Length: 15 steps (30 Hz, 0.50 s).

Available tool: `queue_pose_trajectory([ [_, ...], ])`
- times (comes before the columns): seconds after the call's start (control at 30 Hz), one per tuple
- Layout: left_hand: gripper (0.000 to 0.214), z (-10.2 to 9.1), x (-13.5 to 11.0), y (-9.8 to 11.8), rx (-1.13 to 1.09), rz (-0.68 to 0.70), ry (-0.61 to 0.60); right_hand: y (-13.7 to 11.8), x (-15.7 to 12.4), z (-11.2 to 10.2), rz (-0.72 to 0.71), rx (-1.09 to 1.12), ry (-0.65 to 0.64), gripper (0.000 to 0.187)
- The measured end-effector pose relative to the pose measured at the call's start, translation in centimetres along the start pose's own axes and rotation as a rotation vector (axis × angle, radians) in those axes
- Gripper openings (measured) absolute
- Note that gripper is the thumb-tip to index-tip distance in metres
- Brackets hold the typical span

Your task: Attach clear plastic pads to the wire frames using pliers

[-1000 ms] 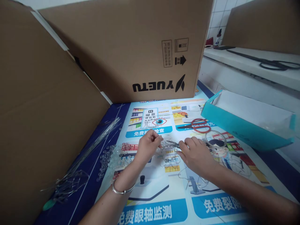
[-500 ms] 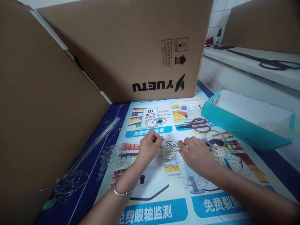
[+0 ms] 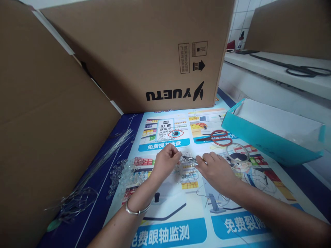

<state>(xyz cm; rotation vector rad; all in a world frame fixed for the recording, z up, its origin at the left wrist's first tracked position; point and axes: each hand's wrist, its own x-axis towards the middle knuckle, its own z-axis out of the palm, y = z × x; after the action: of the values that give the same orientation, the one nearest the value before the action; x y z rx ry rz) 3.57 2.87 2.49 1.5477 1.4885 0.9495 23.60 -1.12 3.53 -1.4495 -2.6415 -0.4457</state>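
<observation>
My right hand [image 3: 215,169] is closed around a pair of slim metal pliers [image 3: 190,159], whose jaws point left. The jaws reach close to the fingertips of my left hand [image 3: 167,159], which is closed in a pinch on a thin wire. What the jaws grip is too small to make out. Below and between the hands lies a tangle of beaded wire [image 3: 188,175]. Loose clear beads [image 3: 117,175] lie in a spread to the left of my left forearm, with a few pink beads [image 3: 139,161] beside them.
Red-handled scissors [image 3: 219,137] and a wire coil [image 3: 238,152] lie beyond my right hand. A turquoise box [image 3: 271,146] stands at the right. Wire lengths [image 3: 108,151] lie along the left, by a cardboard wall [image 3: 51,113]. Large black scissors [image 3: 297,69] rest on the ledge.
My right hand and the pliers have shifted very slightly left, bringing the jaws nearer my left fingertips. My left hand stays almost in place, still pinched.
</observation>
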Motion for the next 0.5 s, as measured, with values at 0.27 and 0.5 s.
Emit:
queue_pose_trajectory([
  [0.27, 0.009, -0.05, 0.11, -0.04, -0.017, 0.016, -0.02, -0.16, 0.07, -0.3, 0.021, 0.053, 0.0, 0.025],
  [0.5, 0.006, -0.15, -0.05, 0.11, -0.007, 0.023, 0.009, -0.15, 0.19, -0.42, 0.021, 0.061, 0.024, 0.026],
])
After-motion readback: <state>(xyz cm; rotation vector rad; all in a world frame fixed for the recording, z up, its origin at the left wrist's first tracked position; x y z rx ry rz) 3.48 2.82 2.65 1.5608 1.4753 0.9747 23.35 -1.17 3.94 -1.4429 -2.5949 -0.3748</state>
